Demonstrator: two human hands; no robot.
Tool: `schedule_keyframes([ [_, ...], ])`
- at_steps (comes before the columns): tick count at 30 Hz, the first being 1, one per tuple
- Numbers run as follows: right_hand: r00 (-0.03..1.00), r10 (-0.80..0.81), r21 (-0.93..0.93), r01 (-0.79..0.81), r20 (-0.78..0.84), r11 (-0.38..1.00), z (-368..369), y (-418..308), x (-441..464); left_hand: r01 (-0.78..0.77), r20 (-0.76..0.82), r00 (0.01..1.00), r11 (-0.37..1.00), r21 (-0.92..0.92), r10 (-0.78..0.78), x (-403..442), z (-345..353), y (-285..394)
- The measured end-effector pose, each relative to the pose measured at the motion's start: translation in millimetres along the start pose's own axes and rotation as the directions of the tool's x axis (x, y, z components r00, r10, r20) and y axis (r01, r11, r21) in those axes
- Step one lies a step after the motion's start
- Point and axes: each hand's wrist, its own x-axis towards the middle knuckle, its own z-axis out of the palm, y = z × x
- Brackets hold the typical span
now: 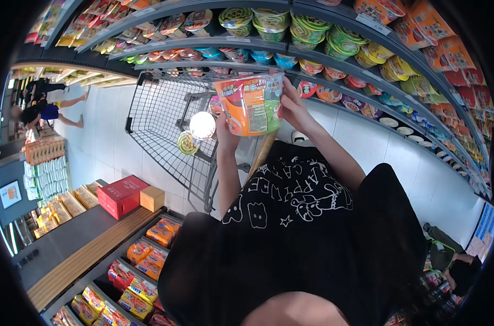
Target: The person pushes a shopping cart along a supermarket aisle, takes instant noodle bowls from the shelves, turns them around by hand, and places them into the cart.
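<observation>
A large orange, green and white instant noodle cup [251, 106] is held up between both hands, over the shopping cart's near side. My left hand [226, 130] grips its left side, and my right hand [293, 106] wraps round its right edge. Behind and below is a wire shopping cart [154, 117]. A green-patterned cup [188, 142] and a round white item [202, 125] lie in the cart.
Shelves of noodle cups [309, 27] curve across the top and right. At lower left stand a red box [120, 195] and bins of packets [141, 261]. Other people [50, 111] are at the far left, and another person [458, 266] is at lower right.
</observation>
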Motion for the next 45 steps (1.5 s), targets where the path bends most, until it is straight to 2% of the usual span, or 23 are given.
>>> schedule_keyframes([
  [1, 1.000, -0.001, 0.001, 0.001, -0.003, 1.000, -2, 1, 0, -0.172, 0.158, 0.978, 0.955, 0.243, 0.136, 4, -13, -11],
  [2, 1.000, -0.018, 0.026, 0.017, 0.017, 1.000, -7, 4, 1, -0.169, 0.159, 0.978, 0.955, 0.244, 0.133, 3, -10, -9],
  [3, 0.999, -0.036, 0.051, 0.034, 0.035, 0.998, -10, 5, 1, -0.294, 0.233, 0.953, 0.790, 0.538, 0.195, 3, -3, -6],
  [4, 0.999, -0.036, 0.051, 0.034, 0.032, 0.998, -12, 8, 1, -0.395, 0.322, 0.919, 0.522, 0.756, 0.229, 2, 1, -5],
  [5, 0.998, -0.066, 0.079, 0.067, -0.019, 0.995, -12, 11, 1, -0.393, 0.322, 0.919, 0.524, 0.756, 0.226, 3, 1, -6],
  [7, 0.993, -0.089, 0.107, 0.097, -0.077, 0.990, -7, 9, 0, -0.271, 0.210, 0.962, 0.712, 0.647, 0.175, 7, 2, -10],
  [8, 0.990, -0.105, 0.101, 0.115, -0.091, 0.988, -5, 7, 0, -0.266, 0.208, 0.963, 0.715, 0.647, 0.170, 8, 2, -12],
  [10, 0.988, -0.115, 0.097, 0.125, -0.107, 0.987, -1, 3, -1, -0.194, 0.111, 0.981, 0.857, 0.478, 0.160, 8, 5, -12],
  [14, 0.991, -0.100, 0.000, 0.101, -0.093, 0.995, 3, 3, 0, -0.205, 0.115, 0.979, 0.792, 0.575, 0.170, 9, -4, -11],
  [22, 0.977, -0.145, -0.033, 0.141, -0.158, 0.989, 6, 8, 1, -0.185, 0.020, 0.981, 0.905, 0.383, 0.192, 15, -6, -17],
  [26, 0.974, -0.147, -0.047, 0.141, -0.175, 0.989, 8, 7, 0, -0.198, 0.014, 0.978, 0.896, 0.397, 0.209, 14, -3, -17],
  [28, 0.973, -0.146, -0.055, 0.139, -0.179, 0.989, 9, 7, 0, -0.362, 0.139, 0.915, 0.619, 0.697, 0.379, 15, -5, -20],
  [29, 0.972, -0.152, -0.053, 0.145, -0.181, 0.988, 9, 7, 0, -0.363, 0.139, 0.914, 0.618, 0.697, 0.380, 15, -6, -21],
  [31, 0.970, -0.159, -0.051, 0.152, -0.182, 0.987, 9, 7, 1, -0.321, 0.074, 0.937, 0.761, 0.564, 0.341, 16, -6, -21],
  [32, 0.969, -0.158, -0.058, 0.149, -0.190, 0.987, 10, 7, 1, -0.322, 0.074, 0.937, 0.760, 0.564, 0.342, 17, -8, -21],
  [34, 0.968, -0.157, -0.064, 0.147, -0.196, 0.987, 11, 7, 0, -0.222, 0.052, 0.974, 0.881, 0.418, 0.221, 17, -13, -20],
  [37, 0.967, -0.159, -0.062, 0.150, -0.199, 0.987, 10, 8, 0, -0.248, 0.111, 0.969, 0.855, 0.456, 0.221, 17, -1, -10],
  [38, 0.969, -0.183, -0.121, 0.164, -0.167, 0.979, 7, 10, 0, -0.250, 0.107, 0.968, 0.853, 0.457, 0.227, 16, 4, -4],
  [40, 0.974, -0.193, -0.175, 0.171, -0.118, 0.970, 4, 14, 1, -0.322, 0.094, 0.947, 0.915, 0.243, 0.308, 9, 23, 14],
  [42, 0.941, -0.339, -0.341, 0.324, 0.017, 0.882, 8, 20, 2, -0.349, 0.056, 0.935, 0.877, 0.330, 0.351, 7, 19, 24],
  [44, 0.944, -0.329, -0.313, 0.323, 0.034, 0.893, 21, 16, -3, -0.180, 0.088, 0.982, 0.970, 0.162, 0.168, -4, 8, 38],
  [45, 0.951, -0.295, -0.398, 0.308, 0.096, 0.864, 17, 18, -3, -0.085, 0.017, 0.996, 0.897, 0.434, 0.086, -13, 10, 50],
])
